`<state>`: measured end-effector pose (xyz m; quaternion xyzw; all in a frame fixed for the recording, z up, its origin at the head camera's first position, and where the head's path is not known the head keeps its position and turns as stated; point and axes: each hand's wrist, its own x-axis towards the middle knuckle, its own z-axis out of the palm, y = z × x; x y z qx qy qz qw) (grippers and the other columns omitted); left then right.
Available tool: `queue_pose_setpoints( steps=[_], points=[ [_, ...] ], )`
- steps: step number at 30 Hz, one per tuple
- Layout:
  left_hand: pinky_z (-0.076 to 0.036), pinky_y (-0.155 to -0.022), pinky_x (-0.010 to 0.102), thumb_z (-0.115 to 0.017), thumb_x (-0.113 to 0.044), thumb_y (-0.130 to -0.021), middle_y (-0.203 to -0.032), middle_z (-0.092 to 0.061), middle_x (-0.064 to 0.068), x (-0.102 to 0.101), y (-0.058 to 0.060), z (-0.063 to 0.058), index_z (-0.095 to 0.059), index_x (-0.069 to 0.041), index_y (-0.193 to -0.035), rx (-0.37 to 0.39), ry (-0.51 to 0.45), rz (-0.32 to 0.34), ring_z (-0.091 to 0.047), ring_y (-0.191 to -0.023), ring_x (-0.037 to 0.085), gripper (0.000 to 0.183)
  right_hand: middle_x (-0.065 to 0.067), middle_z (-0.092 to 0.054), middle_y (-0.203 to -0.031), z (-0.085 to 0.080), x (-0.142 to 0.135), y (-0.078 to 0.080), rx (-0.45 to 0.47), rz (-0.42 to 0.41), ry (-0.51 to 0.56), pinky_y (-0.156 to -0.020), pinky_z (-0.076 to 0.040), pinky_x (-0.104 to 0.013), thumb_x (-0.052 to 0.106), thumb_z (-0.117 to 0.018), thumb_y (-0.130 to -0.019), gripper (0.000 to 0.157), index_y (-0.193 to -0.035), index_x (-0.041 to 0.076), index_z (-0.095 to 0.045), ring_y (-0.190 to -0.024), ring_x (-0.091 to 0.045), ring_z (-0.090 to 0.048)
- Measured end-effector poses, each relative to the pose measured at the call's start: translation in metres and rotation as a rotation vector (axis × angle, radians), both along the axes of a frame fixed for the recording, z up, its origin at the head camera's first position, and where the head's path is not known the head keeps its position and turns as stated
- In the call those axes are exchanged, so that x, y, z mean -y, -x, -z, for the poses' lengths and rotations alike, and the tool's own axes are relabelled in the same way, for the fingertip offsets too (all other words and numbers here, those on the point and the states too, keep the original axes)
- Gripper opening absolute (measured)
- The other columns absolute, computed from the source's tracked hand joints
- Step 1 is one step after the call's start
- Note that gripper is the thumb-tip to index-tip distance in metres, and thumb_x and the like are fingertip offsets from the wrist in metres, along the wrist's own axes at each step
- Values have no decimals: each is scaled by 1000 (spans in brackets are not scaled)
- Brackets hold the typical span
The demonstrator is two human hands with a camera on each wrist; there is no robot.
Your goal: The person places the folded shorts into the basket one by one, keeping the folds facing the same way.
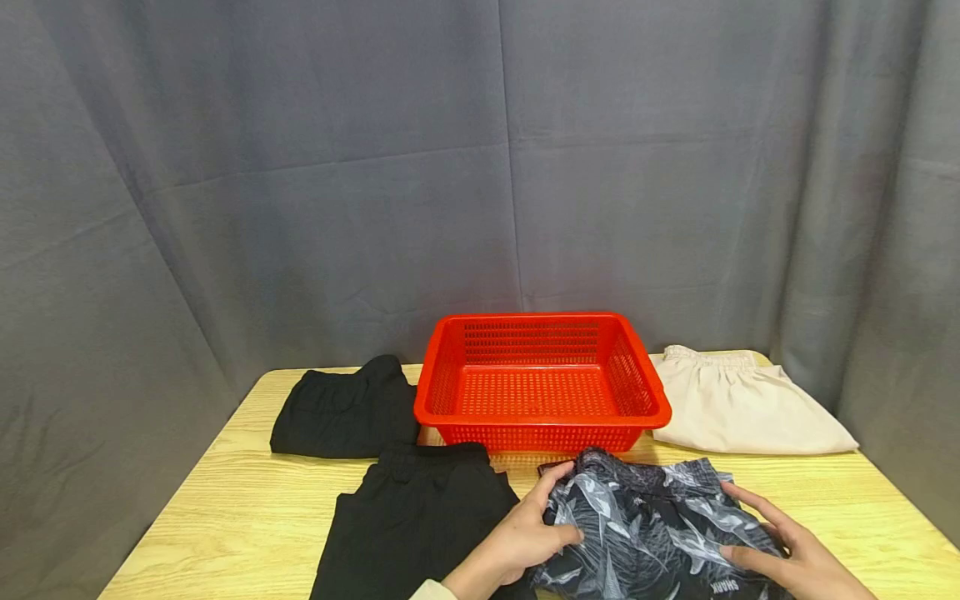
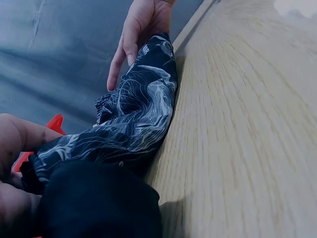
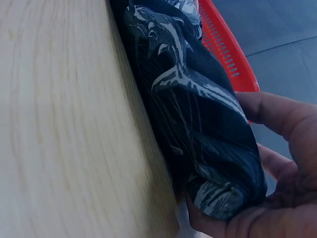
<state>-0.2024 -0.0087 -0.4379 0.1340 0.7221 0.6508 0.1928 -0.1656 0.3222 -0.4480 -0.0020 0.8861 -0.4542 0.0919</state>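
Black shorts with a grey-and-white shark print (image 1: 637, 525) lie folded at the front right of the table, waistband toward the basket. My left hand (image 1: 528, 529) holds their upper left corner, thumb on top of the cloth and fingers at the waistband's end. On the opposite side, my right hand (image 1: 798, 554) grips the side edge, its index finger along the top and its thumb on the print. In the right wrist view, fingers (image 3: 208, 223) wrap round the shorts' edge close to the tabletop. Folded black pants (image 1: 423, 517) lie under my left forearm.
Behind the shorts stands a red plastic basket (image 1: 543, 437) with nothing in it. A black folded garment (image 1: 341, 412) lies to its left, and a cream one (image 1: 738, 404) to its right. Grey curtain (image 1: 375, 208) hangs round the wooden table (image 1: 202, 517).
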Motion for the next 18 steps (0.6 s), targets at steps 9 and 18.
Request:
queue_pose_setpoints(
  steps=[9, 18],
  points=[
    [-41, -88, 45, -62, 17, -77, -152, -29, 12, 0, 0, -1, -49, -31, -140, -42, 34, 53, -27, -135, 34, 80, 0, -42, -142, 12, -6, -1, -179, -115, 40, -89, -42, -25, 20, -72, -87, 66, -146, 12, -43, -112, 17, -36],
    [-34, -97, 48, -60, 19, -73, -143, -41, 6, 1, -3, 0, -61, -25, -126, -123, 41, 56, -24, -138, 34, 69, -21, -38, -145, 11, -4, -1, -117, -98, 25, -88, -43, -36, 21, -73, -85, 69, -146, 9, -43, -109, 14, -39]
  ],
)
